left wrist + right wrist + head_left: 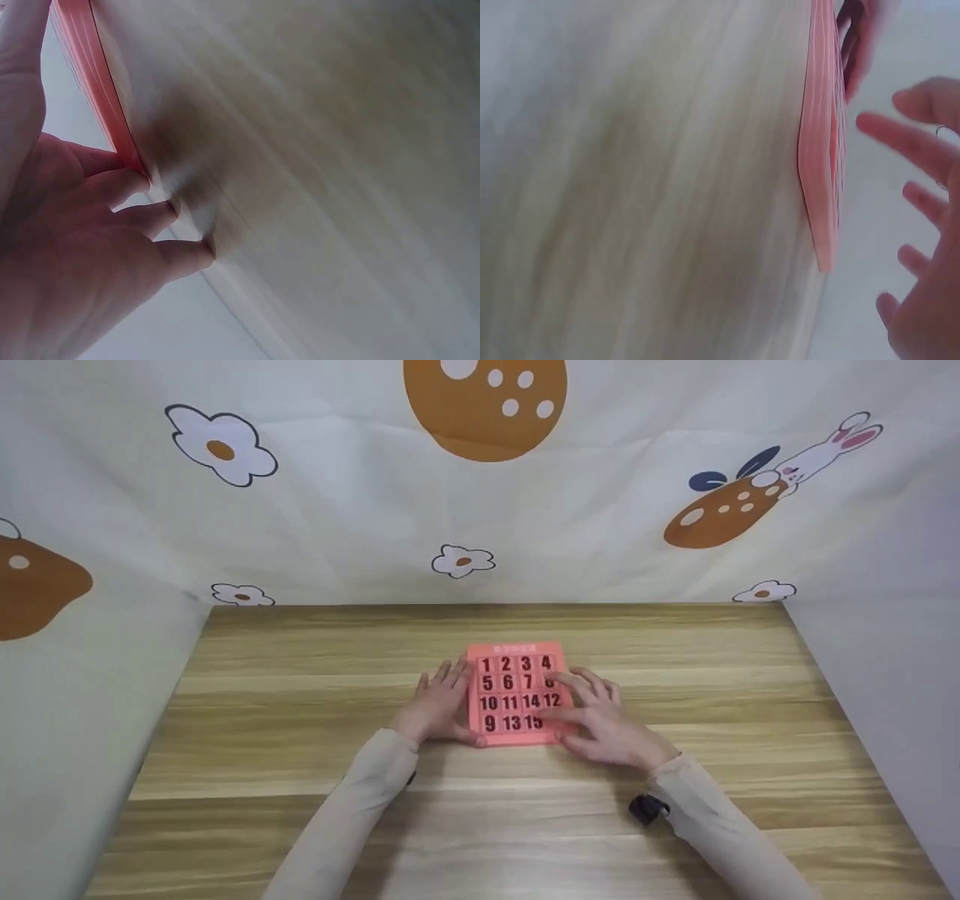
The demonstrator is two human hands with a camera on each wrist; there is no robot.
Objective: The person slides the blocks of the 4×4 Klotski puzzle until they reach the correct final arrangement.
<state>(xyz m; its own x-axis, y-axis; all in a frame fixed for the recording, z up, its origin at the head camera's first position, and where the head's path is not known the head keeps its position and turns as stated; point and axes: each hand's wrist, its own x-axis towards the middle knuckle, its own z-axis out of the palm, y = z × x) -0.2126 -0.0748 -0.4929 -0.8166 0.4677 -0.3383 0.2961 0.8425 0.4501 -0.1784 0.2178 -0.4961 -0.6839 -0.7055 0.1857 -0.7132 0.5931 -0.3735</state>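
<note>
A pink number slide puzzle lies flat on the table, its dark-numbered tiles in rows. The third row reads 10, 11, 14, 12; the bottom row shows 9, 13, 15, and its right end is partly hidden. My left hand rests along the puzzle's left edge, thumb at the near corner. In the left wrist view, its extended fingertips touch the table beside the pink edge. My right hand is over the puzzle's right side, fingers spread, partly covering the second row's last tile. The right wrist view shows its fingers apart from the frame.
The wood-grain table surrounds the puzzle. Behind it hangs a pale cloth printed with flowers and orange shapes, and pale walls close both sides. A small black device sits at the right sleeve.
</note>
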